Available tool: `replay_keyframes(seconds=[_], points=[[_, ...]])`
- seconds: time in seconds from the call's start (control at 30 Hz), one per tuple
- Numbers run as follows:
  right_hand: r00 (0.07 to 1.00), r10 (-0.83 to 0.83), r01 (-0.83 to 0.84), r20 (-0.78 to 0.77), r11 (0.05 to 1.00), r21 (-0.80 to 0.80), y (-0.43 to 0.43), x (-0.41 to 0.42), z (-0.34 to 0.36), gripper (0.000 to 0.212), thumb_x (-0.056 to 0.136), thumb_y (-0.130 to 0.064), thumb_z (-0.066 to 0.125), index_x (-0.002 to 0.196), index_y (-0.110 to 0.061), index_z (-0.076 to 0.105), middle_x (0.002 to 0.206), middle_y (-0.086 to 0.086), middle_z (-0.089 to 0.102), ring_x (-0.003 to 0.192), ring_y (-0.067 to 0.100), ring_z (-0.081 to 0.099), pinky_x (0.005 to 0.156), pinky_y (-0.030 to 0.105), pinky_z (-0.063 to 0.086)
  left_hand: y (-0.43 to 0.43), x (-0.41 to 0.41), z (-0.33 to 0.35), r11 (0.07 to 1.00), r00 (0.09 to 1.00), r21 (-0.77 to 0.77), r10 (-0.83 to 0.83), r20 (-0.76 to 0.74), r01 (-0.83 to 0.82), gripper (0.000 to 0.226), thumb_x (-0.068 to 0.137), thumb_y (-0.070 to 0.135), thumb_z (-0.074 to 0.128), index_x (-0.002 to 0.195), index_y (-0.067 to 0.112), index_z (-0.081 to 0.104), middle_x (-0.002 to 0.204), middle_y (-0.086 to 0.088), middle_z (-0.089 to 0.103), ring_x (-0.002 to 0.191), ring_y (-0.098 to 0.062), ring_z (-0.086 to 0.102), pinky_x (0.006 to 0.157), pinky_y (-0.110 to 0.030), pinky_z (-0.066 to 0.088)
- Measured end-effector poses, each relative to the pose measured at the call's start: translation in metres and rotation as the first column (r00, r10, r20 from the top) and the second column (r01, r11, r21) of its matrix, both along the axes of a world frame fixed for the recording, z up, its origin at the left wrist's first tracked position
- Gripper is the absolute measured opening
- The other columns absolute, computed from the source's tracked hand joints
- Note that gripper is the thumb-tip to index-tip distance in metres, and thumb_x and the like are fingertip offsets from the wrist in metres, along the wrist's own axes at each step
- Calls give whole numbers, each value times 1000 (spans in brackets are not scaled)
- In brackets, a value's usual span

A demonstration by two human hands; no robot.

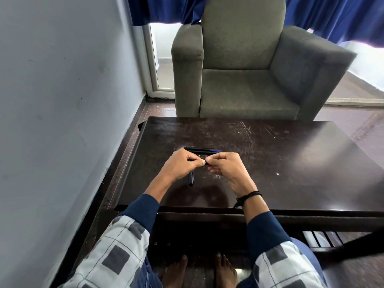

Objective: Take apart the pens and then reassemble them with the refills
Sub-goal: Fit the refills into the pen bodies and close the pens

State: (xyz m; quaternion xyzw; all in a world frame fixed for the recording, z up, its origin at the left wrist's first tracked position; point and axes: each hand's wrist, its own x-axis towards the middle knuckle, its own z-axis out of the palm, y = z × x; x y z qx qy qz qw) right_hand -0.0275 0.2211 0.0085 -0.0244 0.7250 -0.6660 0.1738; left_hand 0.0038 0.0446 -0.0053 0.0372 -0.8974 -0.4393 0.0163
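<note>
Across the lower middle of the frame spreads the dark counter (270,163). My left hand (182,165) and right hand (225,167) meet above it, and a whole pen (202,150) lies just beyond them. Both hands pinch one small pen part (206,162). It is light, stiff, slick plastic, I judge, and best gripped near the joint.

- The left hand (182,164) is curled into a loose fist, back side up. It grips a black pen tube (190,179) that sticks out of the fist toward 6 o'clock.
- The right hand (226,167) sits just at 3 o'clock of the left one. Its thumb and first finger pinch a small dark bit (207,162), too small to tell what. Its other fingers curl under.
- The two thumbs almost meet.
- The left forearm (160,188) points to 1 o'clock, the right forearm (252,206) to 11 o'clock.
</note>
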Motion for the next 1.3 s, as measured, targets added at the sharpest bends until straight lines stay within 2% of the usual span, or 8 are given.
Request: replay_keyframes(seconds=[0.17,0.3,0.47,0.63,0.87,1.0,1.17,1.3], points=[[998,61,-60,13,994,-88,2,-3,3,31,77,14,70,96,-11,76,102,9,71,94,21,70,84,32,59,0,1,2,1000,1000,-2,26,6,-26,20,89,38,74,80,24,83,58,9,67,56,-8,56,65,-35,45],[1000,18,-17,17,999,-36,-2,0,-1,6,92,-9,72,89,-6,76,84,11,76,78,19,71,70,24,60,2,2,4,1000,1000,-1,20,3,-20,19,89,35,74,80,22,83,68,4,74,67,-15,66,75,-43,53],[999,41,-42,-13,996,-77,0,-4,1,25,78,16,69,87,-7,75,84,6,74,82,19,71,81,32,59,1,1,3,1000,1000,0,31,1,-31,18,87,38,74,80,24,83,61,6,68,61,-7,59,68,-35,47],[1000,0,0,-5,1000,-16,-3,-1,-2,9,91,-17,74,87,-9,75,81,8,75,75,17,71,68,23,59,2,1,4,1000,1000,2,24,13,-24,15,88,36,74,83,27,84,65,15,72,67,-8,66,74,-38,53],[1000,15,-16,-10,997,-70,-1,-4,1,21,82,-1,77,101,-11,75,105,12,73,92,20,73,75,26,58,1,2,4,999,1000,-31,13,19,-13,24,87,42,72,80,21,82,70,-2,73,75,-24,69,78,-47,54],[999,-30,30,-27,1000,8,-2,-1,-1,4,90,-4,72,87,-5,74,82,12,74,64,10,69,65,22,59,3,2,4,1000,1000,-27,14,13,-14,20,89,38,73,82,22,83,67,3,73,73,-21,69,78,-44,54],[999,40,-38,19,994,-98,-1,-4,1,25,81,1,76,101,-13,75,105,7,70,92,19,71,76,27,58,0,0,4,1000,1000,-22,22,16,-22,17,89,40,74,77,30,81,58,16,67,62,-6,61,73,-38,52],[1000,-26,26,-12,1000,5,-3,0,-2,7,91,-4,71,86,-6,75,80,10,73,66,14,68,63,21,57,1,1,3,1000,1000,-7,22,16,-22,15,88,39,74,81,29,83,64,12,72,67,-8,65,77,-41,54]])
